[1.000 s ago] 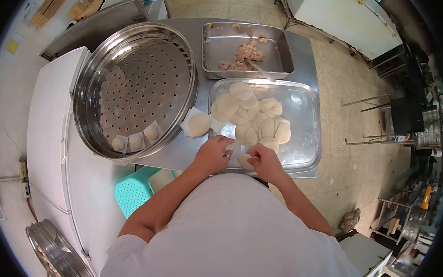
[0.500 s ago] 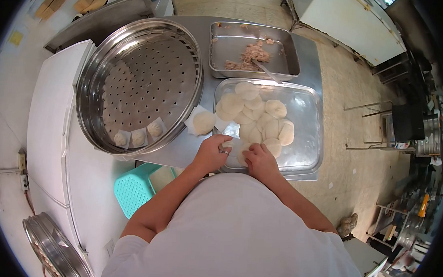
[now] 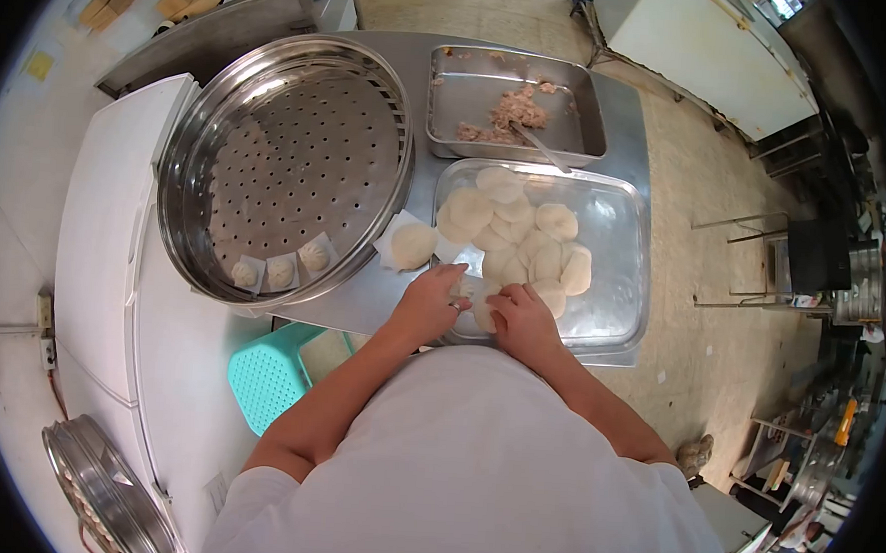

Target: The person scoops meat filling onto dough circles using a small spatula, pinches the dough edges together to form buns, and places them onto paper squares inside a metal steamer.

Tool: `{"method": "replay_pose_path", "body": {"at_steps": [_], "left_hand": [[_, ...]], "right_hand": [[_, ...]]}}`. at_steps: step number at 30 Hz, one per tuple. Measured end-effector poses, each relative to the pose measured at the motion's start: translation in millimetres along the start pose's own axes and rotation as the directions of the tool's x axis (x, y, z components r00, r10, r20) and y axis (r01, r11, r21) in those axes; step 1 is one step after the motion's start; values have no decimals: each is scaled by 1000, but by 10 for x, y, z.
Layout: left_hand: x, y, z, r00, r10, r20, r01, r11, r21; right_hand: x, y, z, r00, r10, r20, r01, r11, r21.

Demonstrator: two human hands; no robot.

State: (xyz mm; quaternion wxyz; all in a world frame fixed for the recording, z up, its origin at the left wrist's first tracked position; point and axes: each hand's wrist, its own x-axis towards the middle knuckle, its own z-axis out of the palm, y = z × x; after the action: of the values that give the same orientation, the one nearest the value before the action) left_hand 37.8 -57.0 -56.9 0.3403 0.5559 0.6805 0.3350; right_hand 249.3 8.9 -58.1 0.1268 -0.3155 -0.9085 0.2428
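Observation:
Close to my body, a dough wrapper (image 3: pixel 476 291) spans the gap between my two hands. My left hand (image 3: pixel 430 304), with a ring on one finger, is closed on its left side. On the right side, the bent fingers of my right hand (image 3: pixel 523 323) pinch its edge. Both hands are over the near left part of a metal tray (image 3: pixel 618 276), where several round dough wrappers (image 3: pixel 534 251) overlap. Left of the tray, one dough round (image 3: pixel 414 246) lies on a paper square. Whether filling is inside the held wrapper is hard to make out.
A large perforated steamer (image 3: pixel 299 159) holds three pleated buns (image 3: pixel 281 272) on paper squares. Behind the tray stands a deep pan (image 3: pixel 453 87) of minced filling (image 3: pixel 517 110) with a spoon (image 3: pixel 542 148). A turquoise stool (image 3: pixel 269 378) stands below the table edge.
The wrapper between my hands now shows more, stretched from one hand to the other. My hands stay almost in place, while the whole view has shifted slightly.

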Motion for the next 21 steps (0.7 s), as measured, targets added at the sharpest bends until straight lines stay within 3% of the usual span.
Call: {"method": "replay_pose_path", "body": {"at_steps": [4,7,10,13,16,19,21], "left_hand": [[-78,70,-200,979,-205,-17,201,970,-136],[-171,-30,-261,981,-151,-121,120,964,-236],[-238,-113,-323,974,-155,-163,112,963,-245],[-333,-165,-381,941,-287,-179,194,892,-409],[-446,-356,-354,914,-385,-126,261,798,-544],[-515,-302,-390,882,-458,114,360,496,-790],[-482,-106,-521,866,-438,242,384,271,-883]], "right_hand": [[190,-217,-116,999,-6,-38,12,990,140],[462,-366,-109,987,-160,-7,160,985,71],[601,-181,149,960,-194,200,190,981,39],[600,-122,163,986,-82,143,55,981,185],[608,-244,-72,966,167,196,-226,917,329],[615,-412,-160,936,299,183,-350,770,533],[697,-637,-250,972,207,108,-230,760,608]]}}
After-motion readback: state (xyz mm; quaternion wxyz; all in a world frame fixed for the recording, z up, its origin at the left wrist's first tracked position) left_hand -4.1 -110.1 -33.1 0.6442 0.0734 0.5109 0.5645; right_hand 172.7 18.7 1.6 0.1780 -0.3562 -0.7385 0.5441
